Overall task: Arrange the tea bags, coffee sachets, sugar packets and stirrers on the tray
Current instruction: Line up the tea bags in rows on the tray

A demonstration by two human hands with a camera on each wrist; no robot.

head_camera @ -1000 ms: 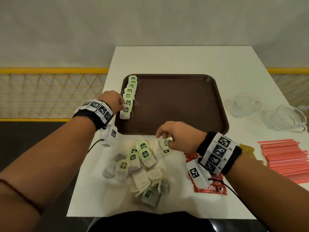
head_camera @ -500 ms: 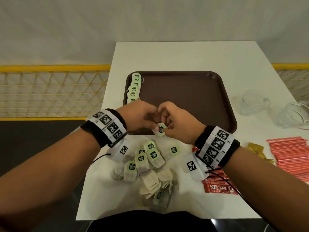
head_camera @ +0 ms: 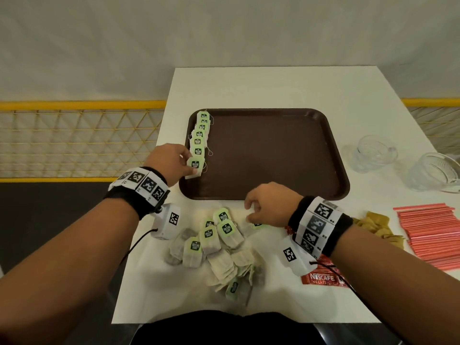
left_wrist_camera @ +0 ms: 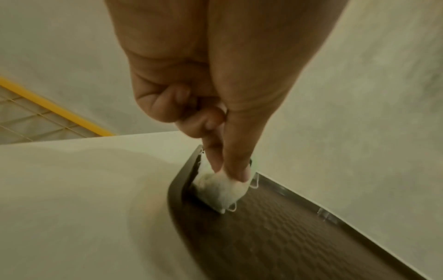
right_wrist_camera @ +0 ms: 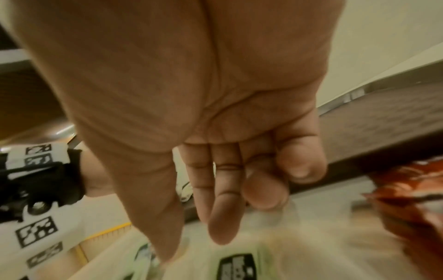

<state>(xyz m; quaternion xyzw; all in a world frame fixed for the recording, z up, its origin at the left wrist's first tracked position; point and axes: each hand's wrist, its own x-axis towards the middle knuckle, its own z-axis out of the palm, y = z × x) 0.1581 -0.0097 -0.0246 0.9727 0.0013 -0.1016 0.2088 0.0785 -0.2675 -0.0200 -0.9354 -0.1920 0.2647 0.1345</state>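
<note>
A brown tray (head_camera: 273, 158) lies mid-table with a row of green-tagged tea bags (head_camera: 200, 135) along its left edge. My left hand (head_camera: 188, 161) pinches a tea bag (head_camera: 196, 168) between thumb and forefinger at the near end of that row. The left wrist view shows that tea bag (left_wrist_camera: 220, 191) touching the tray (left_wrist_camera: 287, 236) just inside the rim, under my left hand (left_wrist_camera: 230, 174). My right hand (head_camera: 249, 212) hovers over the loose tea bag pile (head_camera: 219, 240) near the tray's front edge. Its fingers are relaxed and hold nothing (right_wrist_camera: 195, 250).
Red coffee sachets (head_camera: 323, 277) lie under my right wrist. Brown sugar packets (head_camera: 375, 225) and a stack of red stirrers (head_camera: 433, 232) lie to the right. Two glass cups (head_camera: 373, 153) (head_camera: 435, 173) stand right of the tray. A yellow railing runs behind the white table (head_camera: 249, 88).
The hands met above the tray's near edge, where a tea bag passed from right to left. My left hand carried it to the row, and the right dropped back to the pile.
</note>
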